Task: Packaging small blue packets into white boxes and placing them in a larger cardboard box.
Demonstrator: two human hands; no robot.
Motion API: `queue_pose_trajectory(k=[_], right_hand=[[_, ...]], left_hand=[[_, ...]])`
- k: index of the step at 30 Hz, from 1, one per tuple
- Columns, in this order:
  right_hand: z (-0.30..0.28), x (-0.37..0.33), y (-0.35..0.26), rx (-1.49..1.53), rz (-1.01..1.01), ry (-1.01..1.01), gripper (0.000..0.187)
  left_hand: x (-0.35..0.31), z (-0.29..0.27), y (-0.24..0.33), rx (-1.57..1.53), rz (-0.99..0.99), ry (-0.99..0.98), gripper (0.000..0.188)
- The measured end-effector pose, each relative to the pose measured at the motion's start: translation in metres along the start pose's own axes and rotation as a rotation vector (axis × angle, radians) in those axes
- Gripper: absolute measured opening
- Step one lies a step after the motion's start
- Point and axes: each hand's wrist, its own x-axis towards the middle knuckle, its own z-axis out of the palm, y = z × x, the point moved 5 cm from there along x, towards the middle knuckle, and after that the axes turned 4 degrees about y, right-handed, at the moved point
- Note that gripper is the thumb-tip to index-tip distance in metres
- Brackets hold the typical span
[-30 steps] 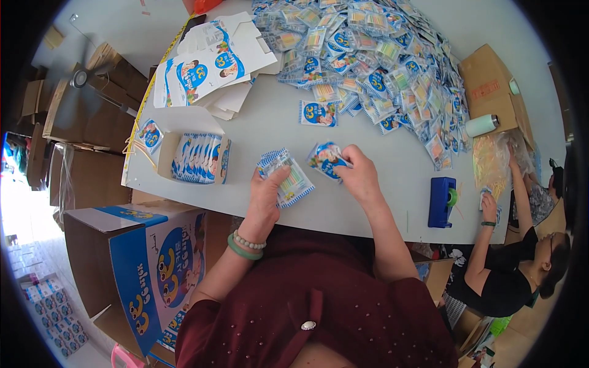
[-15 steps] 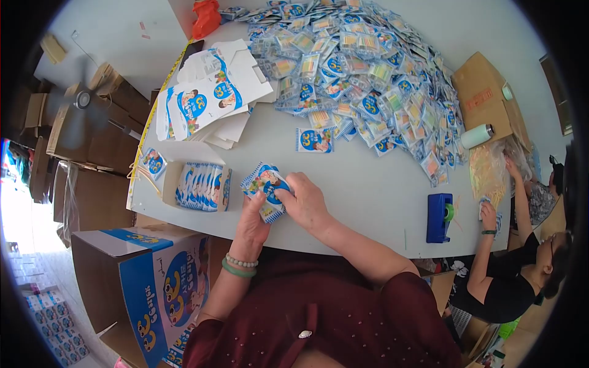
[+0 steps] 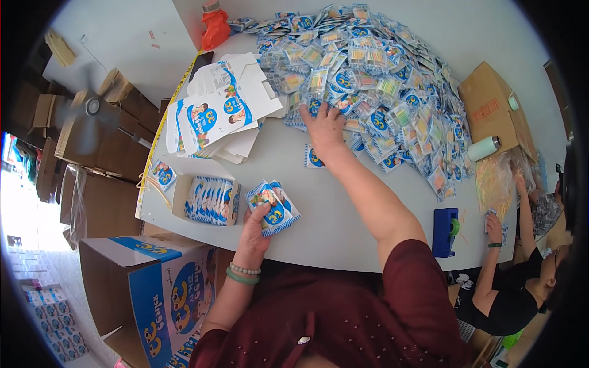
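My left hand [image 3: 254,228] is closed around a few small blue-and-white sachets [image 3: 277,211], fanned slightly, with the thumb on the front one. My right hand [image 3: 325,127] reaches forward onto the near edge of a big pile of clear-and-blue sachets [image 3: 374,80]; its fingers are spread and touch the sachets there. Partly under that forearm lies a single sachet [image 3: 313,157]. Left of my left hand stands an open white carton [image 3: 178,195] holding a row of upright sachets [image 3: 208,200].
Flat printed cartons [image 3: 211,116] are stacked at the back left. A blue tape dispenser [image 3: 443,233] stands at the right, near a green bottle [image 3: 484,148] and a cardboard box [image 3: 491,110]. A large printed box [image 3: 147,294] sits below the table's left. A co-worker [image 3: 509,294] handles sachets at far right.
My right hand has left the sachets held in my left hand and moved forward to the pile. The held sachets are now fanned apart. The whole view has shifted slightly.
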Motion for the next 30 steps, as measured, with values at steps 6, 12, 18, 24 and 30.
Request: queue_pose_trajectory(k=[6, 12, 18, 24, 30], right_hand=[[0.029, -0.006, 0.019, 0.041, -0.1, 0.079, 0.035], [-0.013, -0.133, 0.014, 0.368, -0.224, 0.064, 0.033], [-0.072, -0.203, 0.033, 0.319, -0.246, 0.12, 0.033], [-0.076, -0.203, 0.032, 0.602, 0.049, 0.074, 0.033], [-0.055, -0.191, -0.002, 0.608, 0.155, 0.041, 0.029]], left_hand=[[-0.003, 0.001, -0.005, 0.021, -0.017, 0.043, 0.045], [-0.002, -0.007, -0.004, 0.011, -0.007, 0.069, 0.039], [-0.013, -0.002, -0.005, 0.028, -0.039, 0.105, 0.038], [-0.032, 0.008, -0.007, 0.189, -0.01, 0.136, 0.036], [-0.031, 0.002, -0.012, 0.18, 0.022, 0.114, 0.032]])
